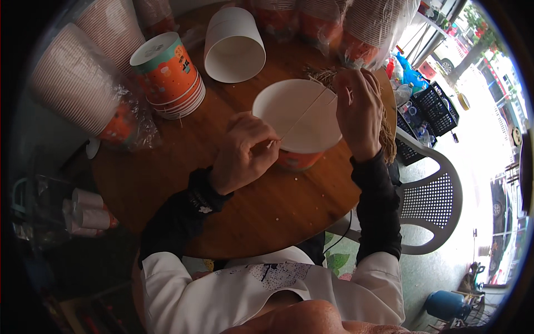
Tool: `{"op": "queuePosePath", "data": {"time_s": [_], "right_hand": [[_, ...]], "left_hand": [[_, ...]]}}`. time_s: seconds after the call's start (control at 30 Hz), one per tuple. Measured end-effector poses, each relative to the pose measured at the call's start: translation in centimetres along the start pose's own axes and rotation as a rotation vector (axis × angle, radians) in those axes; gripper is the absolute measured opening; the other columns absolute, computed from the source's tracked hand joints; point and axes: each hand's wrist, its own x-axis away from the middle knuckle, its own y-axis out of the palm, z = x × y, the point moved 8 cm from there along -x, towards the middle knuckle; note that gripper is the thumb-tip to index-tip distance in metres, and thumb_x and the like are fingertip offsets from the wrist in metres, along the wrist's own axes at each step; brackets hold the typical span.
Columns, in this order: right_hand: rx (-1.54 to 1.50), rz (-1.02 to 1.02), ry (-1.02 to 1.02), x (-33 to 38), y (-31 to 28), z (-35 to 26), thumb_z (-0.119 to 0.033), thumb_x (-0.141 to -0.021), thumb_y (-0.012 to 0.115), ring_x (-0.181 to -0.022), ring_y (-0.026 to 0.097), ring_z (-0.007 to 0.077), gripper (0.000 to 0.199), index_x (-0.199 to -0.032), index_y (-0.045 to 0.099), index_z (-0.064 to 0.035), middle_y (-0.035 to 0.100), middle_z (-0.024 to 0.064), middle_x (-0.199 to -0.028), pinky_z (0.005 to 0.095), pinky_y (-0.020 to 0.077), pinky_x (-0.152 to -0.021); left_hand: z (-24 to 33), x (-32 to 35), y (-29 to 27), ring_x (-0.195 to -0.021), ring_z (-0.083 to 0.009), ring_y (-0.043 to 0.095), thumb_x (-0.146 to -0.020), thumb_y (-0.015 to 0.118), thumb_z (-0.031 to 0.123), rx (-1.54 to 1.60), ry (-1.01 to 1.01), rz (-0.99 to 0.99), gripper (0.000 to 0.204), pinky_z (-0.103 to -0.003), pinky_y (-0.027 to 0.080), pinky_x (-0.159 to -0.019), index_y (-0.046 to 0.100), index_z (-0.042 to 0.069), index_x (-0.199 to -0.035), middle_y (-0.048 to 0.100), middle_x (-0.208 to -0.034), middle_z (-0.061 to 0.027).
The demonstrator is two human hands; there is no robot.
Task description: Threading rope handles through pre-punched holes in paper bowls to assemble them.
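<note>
A thin, pale, straight stick, like a bamboo skewer, slants across the mouth of a white-lined paper bucket with an orange outside. My left hand is closed in a pinch at its lower end, beside the bucket's near left rim. At the upper end, my right hand has its fingers closed on the stick over the right rim. Beyond and under the right hand lies a bundle of thin brown sticks, partly hidden by it. The inside of the bucket looks plain white.
An orange and green stack of paper buckets stands at the left, near a white bucket on its side. Plastic-wrapped bucket stacks line the far and left edges. A perforated chair and black crates are on the right.
</note>
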Motion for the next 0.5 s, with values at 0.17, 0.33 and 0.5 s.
{"op": "queuePosePath", "data": {"time_s": [0.17,0.33,0.5], "right_hand": [[0.127,-0.03,-0.056,2.1,1.5,1.8,-0.002,-0.074,0.062,-0.094,0.055,0.0314,0.023,-0.096,0.061,-0.0057,0.058,0.0092,-0.089,0.0436,0.0428,-0.094],[0.19,-0.094,-0.197,3.7,1.9,3.2,-0.004,-0.072,0.061,-0.099,0.055,0.0288,0.028,-0.1,0.064,-0.0071,0.058,0.007,-0.092,0.0439,0.0416,-0.098],[0.131,-0.136,-0.158,6.4,3.6,4.6,-0.004,-0.07,0.061,-0.1,0.055,0.0279,0.025,-0.095,0.065,-0.0069,0.059,0.0066,-0.097,0.0446,0.0423,-0.096]], "left_hand": [[0.4,0.4,0.5,-0.081,-0.0208,0.062,-0.076,0.069,0.004,-0.18,0.108,-0.067,0.012,-0.04,0.039,-0.095,0.063,0.009,-0.086,0.063,-0.082,-0.0019],[0.5,0.9,0.2,-0.082,-0.0185,0.062,-0.076,0.07,0.004,-0.366,0.211,-0.071,0.015,-0.042,0.038,-0.099,0.064,0.01,-0.089,0.063,-0.086,-0.0005],[0.3,0.6,0.5,-0.085,-0.0205,0.063,-0.078,0.07,0.006,-0.463,0.283,-0.059,0.02,-0.042,0.045,-0.094,0.066,0.008,-0.098,0.063,-0.089,-0.0026]]}}
